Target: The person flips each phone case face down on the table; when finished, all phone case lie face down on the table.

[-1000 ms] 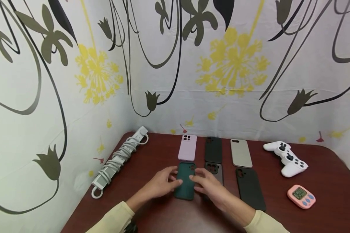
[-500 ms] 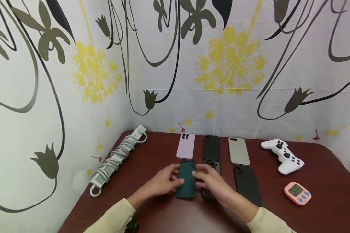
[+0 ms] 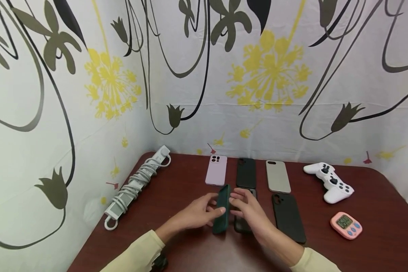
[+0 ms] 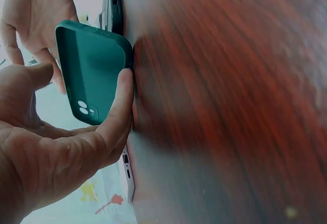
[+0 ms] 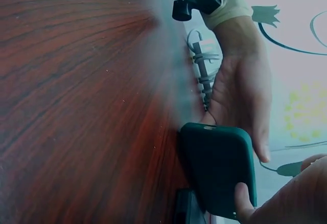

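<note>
A dark green phone case (image 3: pixel 221 211) stands steeply tilted on one long side, its hollow inside facing left. My left hand (image 3: pixel 201 212) holds it: the fingers (image 4: pixel 120 94) are at its lower edge and the thumb is by the raised edge. On the other side, my right hand (image 3: pixel 253 213) has its fingers loosely bent. In the right wrist view one fingertip (image 5: pixel 243 196) overlaps the case's outer back near the raised edge; whether it touches is unclear. Under and behind my right hand lies a dark phone case (image 3: pixel 241 224), partly hidden.
Farther back lie a lilac phone case (image 3: pixel 216 172), a black one (image 3: pixel 246 173) and a beige one (image 3: pixel 278 177). Another black case (image 3: pixel 289 219) is to the right. A white game controller (image 3: pixel 329 183), a pink timer (image 3: pixel 346 226) and a cord-wrapped power strip (image 3: pixel 137 185) flank them.
The green phone case has turned from lying nearly flat to standing on its side, its right edge raised. My left hand has moved slightly right with it.
</note>
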`<state>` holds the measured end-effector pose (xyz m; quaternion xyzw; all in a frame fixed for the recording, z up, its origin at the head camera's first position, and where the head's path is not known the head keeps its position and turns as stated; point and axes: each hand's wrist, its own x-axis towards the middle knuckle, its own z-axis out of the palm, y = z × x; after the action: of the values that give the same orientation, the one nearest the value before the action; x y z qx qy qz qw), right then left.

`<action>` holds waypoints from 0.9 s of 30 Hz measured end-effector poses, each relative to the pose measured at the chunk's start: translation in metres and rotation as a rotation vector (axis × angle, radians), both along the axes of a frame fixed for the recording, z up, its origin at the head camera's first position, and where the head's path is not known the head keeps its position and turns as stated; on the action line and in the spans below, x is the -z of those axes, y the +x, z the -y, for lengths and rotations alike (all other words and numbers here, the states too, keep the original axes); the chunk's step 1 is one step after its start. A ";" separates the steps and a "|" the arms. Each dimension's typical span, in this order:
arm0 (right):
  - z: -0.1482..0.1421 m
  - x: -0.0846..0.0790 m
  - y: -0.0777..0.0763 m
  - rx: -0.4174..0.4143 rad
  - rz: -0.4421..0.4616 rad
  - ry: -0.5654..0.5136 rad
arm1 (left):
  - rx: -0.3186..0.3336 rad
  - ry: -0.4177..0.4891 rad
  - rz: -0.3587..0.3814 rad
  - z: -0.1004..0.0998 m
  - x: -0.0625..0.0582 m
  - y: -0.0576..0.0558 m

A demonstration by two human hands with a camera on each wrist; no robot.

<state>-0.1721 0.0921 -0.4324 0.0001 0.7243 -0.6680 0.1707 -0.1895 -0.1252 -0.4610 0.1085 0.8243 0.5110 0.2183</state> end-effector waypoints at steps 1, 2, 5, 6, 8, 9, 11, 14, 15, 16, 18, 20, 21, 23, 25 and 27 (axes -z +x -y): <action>0.001 0.000 0.001 0.003 -0.003 -0.002 | 0.002 0.004 0.007 -0.001 0.000 0.000; 0.001 0.000 0.001 0.005 -0.007 -0.004 | 0.002 0.006 0.013 -0.002 0.000 0.000; 0.003 0.001 0.003 0.008 -0.016 -0.014 | -0.005 0.008 0.022 -0.004 0.000 0.000; 0.004 0.002 0.003 0.012 -0.018 -0.017 | -0.006 0.008 0.024 -0.004 -0.001 0.000; 0.005 0.004 0.003 0.022 -0.020 -0.027 | -0.006 0.009 0.023 -0.004 -0.001 0.000; 0.006 0.005 0.003 0.026 -0.022 -0.034 | -0.006 0.011 0.024 -0.004 -0.001 -0.001; 0.007 0.007 0.003 0.033 -0.027 -0.046 | -0.003 0.013 0.023 -0.004 -0.001 -0.001; 0.009 0.011 0.002 0.037 -0.034 -0.063 | -0.003 0.032 0.031 -0.002 -0.002 -0.001; 0.011 0.012 0.002 0.037 -0.035 -0.067 | -0.006 0.050 0.040 -0.001 -0.002 -0.001; 0.012 0.013 0.002 0.035 -0.037 -0.070 | -0.011 0.076 0.050 0.000 -0.002 0.000; 0.015 0.015 0.001 0.032 -0.035 -0.074 | -0.032 0.136 0.069 0.002 -0.003 0.000; 0.018 0.016 0.000 0.029 -0.034 -0.082 | -0.051 0.208 0.080 0.003 -0.004 0.000; 0.019 0.017 0.000 0.024 -0.035 -0.080 | -0.061 0.239 0.083 0.003 -0.005 0.000; 0.022 0.018 0.000 0.015 -0.039 -0.073 | -0.078 0.275 0.069 0.004 -0.006 0.000; 0.025 0.019 0.000 0.001 -0.049 -0.066 | -0.087 0.291 0.052 0.005 -0.008 0.001; 0.027 0.020 0.001 -0.015 -0.060 -0.054 | -0.101 0.287 0.034 0.007 -0.010 0.002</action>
<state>-0.1716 0.0650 -0.4529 -0.0301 0.7106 -0.6859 0.1540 -0.1871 -0.1319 -0.4513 0.0884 0.7432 0.6359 0.1883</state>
